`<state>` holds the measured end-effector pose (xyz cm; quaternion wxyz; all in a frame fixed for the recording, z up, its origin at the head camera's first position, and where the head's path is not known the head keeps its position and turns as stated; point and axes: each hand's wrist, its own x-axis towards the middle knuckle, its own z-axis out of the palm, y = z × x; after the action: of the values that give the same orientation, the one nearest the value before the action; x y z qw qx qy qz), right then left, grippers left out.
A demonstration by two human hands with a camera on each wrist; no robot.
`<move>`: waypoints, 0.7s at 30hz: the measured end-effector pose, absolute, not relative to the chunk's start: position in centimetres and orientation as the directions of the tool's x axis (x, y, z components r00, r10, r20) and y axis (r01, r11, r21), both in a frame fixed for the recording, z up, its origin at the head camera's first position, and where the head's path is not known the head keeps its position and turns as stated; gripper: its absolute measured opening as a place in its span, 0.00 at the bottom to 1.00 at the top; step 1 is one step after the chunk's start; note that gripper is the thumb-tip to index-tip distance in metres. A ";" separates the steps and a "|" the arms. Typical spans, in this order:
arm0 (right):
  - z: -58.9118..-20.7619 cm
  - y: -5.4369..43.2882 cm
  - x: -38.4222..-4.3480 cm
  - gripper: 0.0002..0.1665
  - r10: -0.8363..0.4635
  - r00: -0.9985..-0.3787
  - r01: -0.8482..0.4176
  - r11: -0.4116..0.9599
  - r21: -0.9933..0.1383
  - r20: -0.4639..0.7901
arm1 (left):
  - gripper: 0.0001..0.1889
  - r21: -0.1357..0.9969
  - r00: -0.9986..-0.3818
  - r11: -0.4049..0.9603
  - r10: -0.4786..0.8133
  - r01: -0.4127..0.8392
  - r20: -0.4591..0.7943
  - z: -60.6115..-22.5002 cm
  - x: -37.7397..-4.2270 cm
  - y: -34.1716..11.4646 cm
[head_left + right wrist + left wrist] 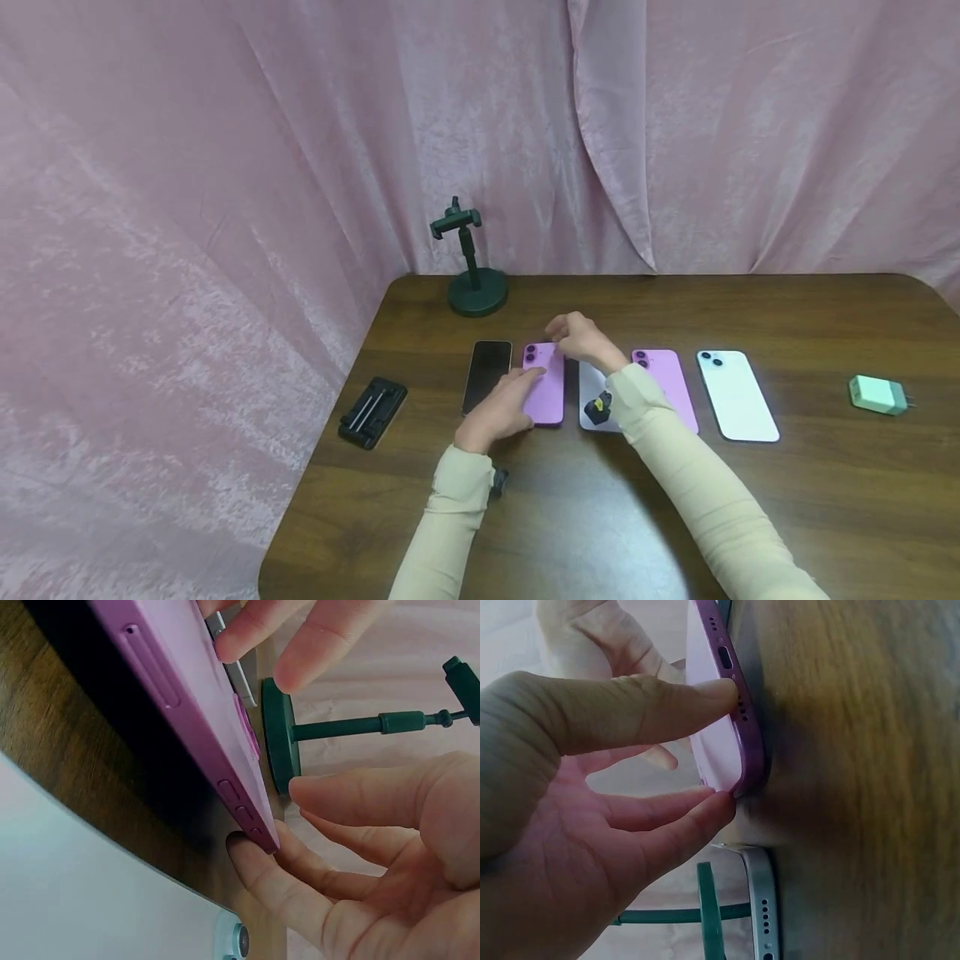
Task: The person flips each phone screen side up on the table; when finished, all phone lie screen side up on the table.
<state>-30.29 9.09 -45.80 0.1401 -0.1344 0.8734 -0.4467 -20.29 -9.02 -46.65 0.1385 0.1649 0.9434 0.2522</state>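
Note:
A purple phone (546,392) lies back up in the middle of the row, its two lenses toward the far edge. At its near left corner my left hand (501,406) pinches the rim; in the left wrist view the thumb (718,694) is on the bottom edge beside the port and fingertips meet the side edge. My right hand (581,337) is over its far right corner, where in the right wrist view two fingertips (255,859) touch the purple edge while the thumb stays apart. Left of it is a phone with a dark screen (487,371).
A pale phone (589,387) lies partly under my right sleeve. Farther right are a lilac phone (667,387), a white phone (737,396) and a mint charger plug (873,393). A green phone stand (477,292) stands at the back; a black folded holder (372,412) lies left.

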 end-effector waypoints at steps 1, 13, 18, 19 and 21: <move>-45.7 9.1 -30.2 0.27 -0.365 -0.923 -0.119 0.566 -0.816 -0.119 | 0.43 0.526 -0.906 0.815 0.384 0.242 -0.179 -46.6 -20.3 -9.1; -44.1 10.4 -29.7 0.29 -0.379 -0.921 -0.139 0.532 -0.835 -0.088 | 0.48 0.624 -0.883 0.745 0.432 0.236 -0.182 -45.9 -21.0 -8.9; -44.0 10.4 -29.4 0.28 -0.384 -0.919 -0.135 0.525 -0.840 -0.092 | 0.51 0.667 -0.884 0.721 0.420 0.187 -0.206 -45.7 -20.8 -8.8; -44.0 10.4 -29.4 0.28 -0.388 -0.917 -0.139 0.522 -0.841 -0.090 | 0.51 0.672 -0.885 0.719 0.416 0.179 -0.209 -45.6 -20.8 -8.8; -43.9 10.2 -29.3 0.28 -0.400 -0.913 -0.153 0.514 -0.844 -0.078 | 0.51 0.674 -0.887 0.718 0.411 0.172 -0.212 -45.7 -20.8 -8.9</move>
<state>-29.26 10.18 -43.93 0.1323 -0.1609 0.8600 -0.4659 -20.80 -8.91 -45.74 0.1762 0.1603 0.9100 0.3395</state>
